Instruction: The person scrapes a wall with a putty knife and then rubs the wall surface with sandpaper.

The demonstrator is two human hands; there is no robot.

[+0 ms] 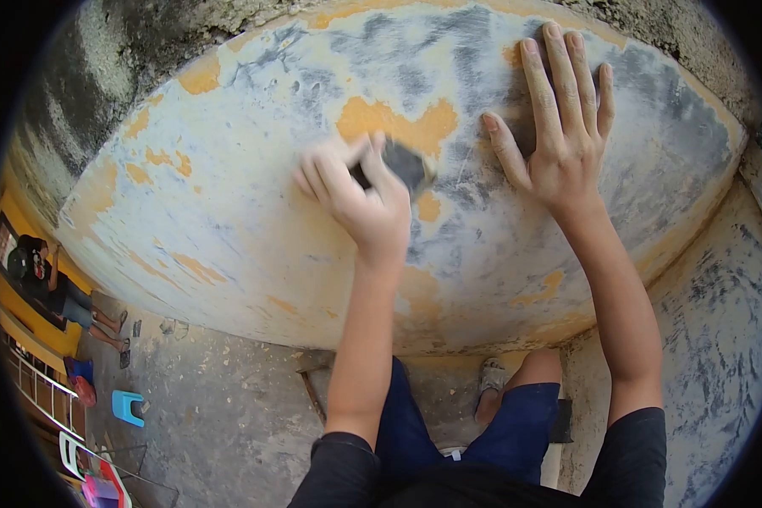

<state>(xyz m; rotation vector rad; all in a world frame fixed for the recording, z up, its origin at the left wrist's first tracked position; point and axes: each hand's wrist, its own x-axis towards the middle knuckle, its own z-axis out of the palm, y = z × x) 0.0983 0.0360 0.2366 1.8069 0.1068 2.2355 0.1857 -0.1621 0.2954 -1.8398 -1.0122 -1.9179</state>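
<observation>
"Where is the dark pad (406,168)?"

"At the middle of the curved wall (262,212), against its surface, just below and partly beside the big orange patch (389,125)."

"What has hold of it?"

"The left hand (356,190). Its grip is closed around the pad's near side, thumb and fingers curled, with much of the pad showing beyond them. Blur hides exactly how each finger sits."

"And the right hand (571,157)?"

"Laid on the upper right part of the wall, palm down. Its grip is stretched wide, fingers spread and thumb out to the side, with nothing held."

"How does the wall look?"

"Pale, with dark grey smears mostly along its top and right, and smaller orange spots towards its left end."

"What lies around it?"

"Below the wall's lower edge are the worker's blue shorts (516,432) and the grey floor (220,415). A blue stool (128,407) stands on that floor, below the wall's left end. Another person (49,284) in a dark shirt is beyond that same end."
</observation>
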